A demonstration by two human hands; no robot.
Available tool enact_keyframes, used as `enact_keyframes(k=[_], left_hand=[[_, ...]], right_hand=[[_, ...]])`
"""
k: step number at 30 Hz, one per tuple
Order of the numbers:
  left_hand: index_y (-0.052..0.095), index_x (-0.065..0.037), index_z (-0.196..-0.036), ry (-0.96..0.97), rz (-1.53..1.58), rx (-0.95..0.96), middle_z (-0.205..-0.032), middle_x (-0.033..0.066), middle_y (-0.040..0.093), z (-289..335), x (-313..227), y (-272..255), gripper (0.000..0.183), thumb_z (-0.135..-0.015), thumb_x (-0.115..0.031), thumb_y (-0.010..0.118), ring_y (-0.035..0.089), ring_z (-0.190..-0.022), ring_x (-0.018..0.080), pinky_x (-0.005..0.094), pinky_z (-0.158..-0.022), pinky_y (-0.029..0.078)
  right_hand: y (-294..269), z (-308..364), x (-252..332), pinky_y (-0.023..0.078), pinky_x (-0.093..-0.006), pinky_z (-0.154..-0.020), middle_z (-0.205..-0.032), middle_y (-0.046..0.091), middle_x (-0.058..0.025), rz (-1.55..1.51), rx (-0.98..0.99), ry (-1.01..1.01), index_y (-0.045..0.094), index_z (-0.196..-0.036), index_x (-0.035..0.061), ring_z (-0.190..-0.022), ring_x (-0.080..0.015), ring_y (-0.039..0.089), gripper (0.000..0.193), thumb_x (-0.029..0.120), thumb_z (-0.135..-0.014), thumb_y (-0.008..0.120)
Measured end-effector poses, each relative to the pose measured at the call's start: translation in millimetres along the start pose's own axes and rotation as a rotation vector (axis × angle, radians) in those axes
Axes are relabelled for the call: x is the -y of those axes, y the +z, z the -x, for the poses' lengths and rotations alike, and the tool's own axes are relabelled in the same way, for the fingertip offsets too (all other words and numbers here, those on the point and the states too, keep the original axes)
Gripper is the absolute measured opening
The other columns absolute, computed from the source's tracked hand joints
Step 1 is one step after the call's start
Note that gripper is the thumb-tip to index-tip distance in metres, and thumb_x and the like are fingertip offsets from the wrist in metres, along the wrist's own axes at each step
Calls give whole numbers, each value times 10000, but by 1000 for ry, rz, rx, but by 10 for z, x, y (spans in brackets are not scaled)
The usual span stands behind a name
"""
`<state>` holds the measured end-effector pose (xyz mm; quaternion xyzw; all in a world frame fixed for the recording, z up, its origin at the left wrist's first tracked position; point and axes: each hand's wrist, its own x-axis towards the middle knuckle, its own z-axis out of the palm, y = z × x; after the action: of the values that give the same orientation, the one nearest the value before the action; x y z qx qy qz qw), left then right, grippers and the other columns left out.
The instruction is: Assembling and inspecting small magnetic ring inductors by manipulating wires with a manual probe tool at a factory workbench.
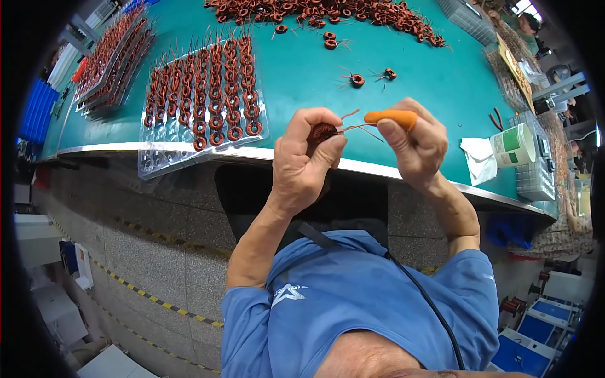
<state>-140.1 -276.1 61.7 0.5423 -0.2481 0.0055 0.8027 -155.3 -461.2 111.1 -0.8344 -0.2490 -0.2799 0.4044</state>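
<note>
Between the thumb and fingers of my left hand [301, 157] is a copper-wound toroidal coil [323, 131], partly covered by the fingertips. Reddish wire leads stick out from it to the right. My right hand [416, 142], an orange finger cot [392, 118] over its index finger, pinches one of these wire leads [358, 127] between thumb and index finger. Both hands are raised over the near edge of the green table. Beyond them lie two loose coils, one [357, 80] beside the other [390, 74], with their leads splayed.
A clear plastic tray [155, 154] with rows of coils overhangs the table edge at left. Stacked filled trays [113, 69] stand farther left. A coil heap [328, 12] covers the far side. To the right are a white cloth [480, 160], a tipped white-green cup [513, 146] and pliers [497, 119].
</note>
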Motion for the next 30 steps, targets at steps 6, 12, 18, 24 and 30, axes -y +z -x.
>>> enact_keyframes(k=[6, 12, 18, 24, 30], left_hand=[[474, -23, -1091, -43, 134, 138, -775, 20, 517, 26, -67, -83, 189, -942, -72, 579, 474, -609, 71, 200, -554, 388], [454, -13, -1119, -17, 273, 141, -812, 44, 526, 78, -59, -101, 205, -953, -73, 558, 483, -620, 83, 208, -563, 409], [411, -18, -1229, -72, 106, 21, -824, 79, 526, 115, -47, -205, 319, -967, -137, 550, 529, -659, 147, 263, -626, 453], [407, -21, -1244, -83, 132, 25, -830, 82, 527, 116, -27, -204, 321, -981, -159, 527, 533, -671, 147, 263, -645, 461], [420, 5, -1202, -82, 45, 65, -815, 47, 541, 111, 5, -166, 257, -993, -123, 496, 536, -672, 94, 216, -624, 449]], right_hand=[[72, 18, -43, 388, -244, -588, -713, 579, -30, -278, 33, 253, 716, -940, 4, -655, -98, 491, 204, 192, -903, 647], [130, -25, -80, 406, -238, -605, -711, 564, -17, -859, 154, 690, 691, -960, -25, -667, -85, 483, 274, 231, -934, 595], [211, 152, -168, 446, -218, -618, -831, 577, -26, -724, 135, 584, 584, -1178, -53, -722, -93, 544, 385, 248, -937, 586], [313, 315, -89, 479, -219, -654, -955, 654, -67, -647, 149, 663, 597, -1201, -6, -808, -105, 609, 384, 216, -898, 675], [495, 303, -52, 497, -235, -607, -835, 659, -68, -397, 11, 416, 650, -1083, -32, -714, -110, 620, 337, 264, -997, 514]])
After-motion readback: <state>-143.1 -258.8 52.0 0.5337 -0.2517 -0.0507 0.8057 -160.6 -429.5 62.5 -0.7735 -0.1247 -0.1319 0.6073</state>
